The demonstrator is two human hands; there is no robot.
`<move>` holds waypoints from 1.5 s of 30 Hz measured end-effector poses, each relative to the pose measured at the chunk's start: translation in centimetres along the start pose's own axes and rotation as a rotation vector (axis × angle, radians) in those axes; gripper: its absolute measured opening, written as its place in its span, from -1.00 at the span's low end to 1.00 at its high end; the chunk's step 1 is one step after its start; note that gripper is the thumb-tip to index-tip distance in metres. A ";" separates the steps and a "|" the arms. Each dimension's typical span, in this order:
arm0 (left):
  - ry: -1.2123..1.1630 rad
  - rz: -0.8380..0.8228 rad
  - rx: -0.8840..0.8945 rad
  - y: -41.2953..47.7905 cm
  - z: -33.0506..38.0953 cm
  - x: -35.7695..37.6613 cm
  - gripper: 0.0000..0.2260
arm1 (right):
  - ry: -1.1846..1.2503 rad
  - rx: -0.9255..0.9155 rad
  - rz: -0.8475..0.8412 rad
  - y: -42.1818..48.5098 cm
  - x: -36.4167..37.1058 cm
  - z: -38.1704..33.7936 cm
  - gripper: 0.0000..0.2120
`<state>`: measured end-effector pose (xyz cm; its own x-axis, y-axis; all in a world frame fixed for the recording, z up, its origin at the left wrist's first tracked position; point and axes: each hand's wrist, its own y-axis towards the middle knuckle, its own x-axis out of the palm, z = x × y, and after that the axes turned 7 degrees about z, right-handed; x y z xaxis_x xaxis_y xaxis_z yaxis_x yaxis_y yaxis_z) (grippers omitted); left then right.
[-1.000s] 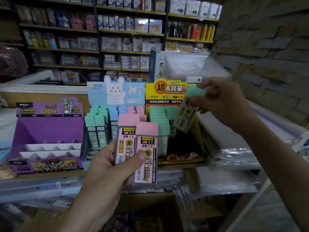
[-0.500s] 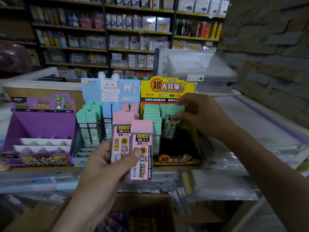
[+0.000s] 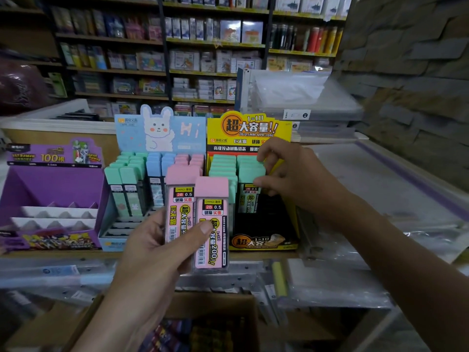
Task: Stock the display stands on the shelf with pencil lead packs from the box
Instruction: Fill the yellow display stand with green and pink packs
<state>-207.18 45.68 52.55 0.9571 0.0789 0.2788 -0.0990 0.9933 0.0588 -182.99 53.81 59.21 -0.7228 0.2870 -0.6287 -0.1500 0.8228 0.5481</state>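
— On the shelf [image 3: 63, 254], right column of the yellow stand [image 3: 248, 128]: right hand [image 3: 286, 174] pinches the cap of a green pack [image 3: 251, 191], thumb under, fingers curled over the top. Pack is upright at the front of its row. Can't tell if it's fully seated.

— Risk there?

— Row behind it is tight. Push it in crooked and it wedges against its neighbour, or tips forward onto the black tiers in front. The grip is on the cap only. Can't tell if the caps pull off, so I wouldn't lift by it.

— Left hand?

— Left hand [image 3: 152, 250] holds two pink packs [image 3: 212, 224] fanned, thumb pressed across the front one, fingers behind. They're held in front of the stands, above the box [image 3: 228, 308]. Front pack hangs on thumb friction alone. Slacken while eyes are on the right side and it slides out, into the box at best.

— Where do the pinks go?

— My guess is the yellow stand, since the label print matches. Blue rabbit stand [image 3: 160, 130] just beside it also carries pink caps, so a mix-up is easy. Purple stand [image 3: 50, 184] at far left looks like a different product.
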 end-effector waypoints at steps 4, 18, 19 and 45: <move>-0.018 -0.007 0.000 0.1 -0.1 0.5 -0.58 | -0.114 -0.025 0.005 0.0 0.4 -0.2 -0.75; -0.054 -0.044 0.068 0.7 -0.6 0.6 -0.60 | -0.306 -0.093 0.087 -0.2 0.0 -0.4 -0.83; -0.067 -0.040 0.076 0.6 -0.6 0.6 -0.61 | -0.298 -0.090 0.084 -0.1 0.0 -0.4 -0.84; -0.044 -0.110 0.141 -0.2 -1.1 1.9 -0.68 | 0.468 0.134 -0.171 -2.6 -0.9 -4.5 -0.73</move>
<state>-205.02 45.71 52.05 0.9516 -0.0364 0.3051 -0.0347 0.9739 0.2242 -185.02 49.18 60.80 -0.9244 -0.0820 -0.3725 -0.2268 0.9033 0.3641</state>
